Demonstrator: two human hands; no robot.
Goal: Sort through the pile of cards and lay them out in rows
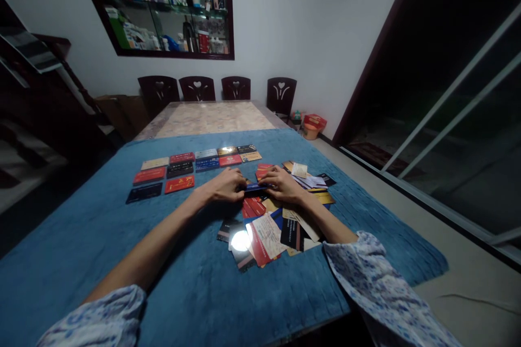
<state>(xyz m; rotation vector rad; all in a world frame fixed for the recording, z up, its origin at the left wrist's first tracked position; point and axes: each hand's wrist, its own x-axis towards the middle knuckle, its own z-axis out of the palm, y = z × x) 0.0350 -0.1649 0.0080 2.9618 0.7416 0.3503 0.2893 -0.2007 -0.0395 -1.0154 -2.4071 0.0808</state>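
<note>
Between my two hands is a dark blue card [254, 188], seen nearly edge-on above a loose heap of plastic cards. My left hand [228, 184] has its fingers closed on the card's left end. At the other end, the fingers of my right hand [281, 183] are bent round it. Beneath and around them lie red cards [253, 207], a black striped card [292, 232] and a white-and-red card [266, 236]. A shiny card [242, 244] reflects a lamp. To the left, several cards sit in neat rows, among them a red card [179, 184] and a black card [144, 193].
A blue cloth [195, 282] covers the near part of the long table; the far part is bare marbled top [211, 116]. Dark chairs [197, 88] stand along the far end. A wall cabinet [175, 6] holds bottles and a plush toy. A red box [315, 121] rests by the wall.
</note>
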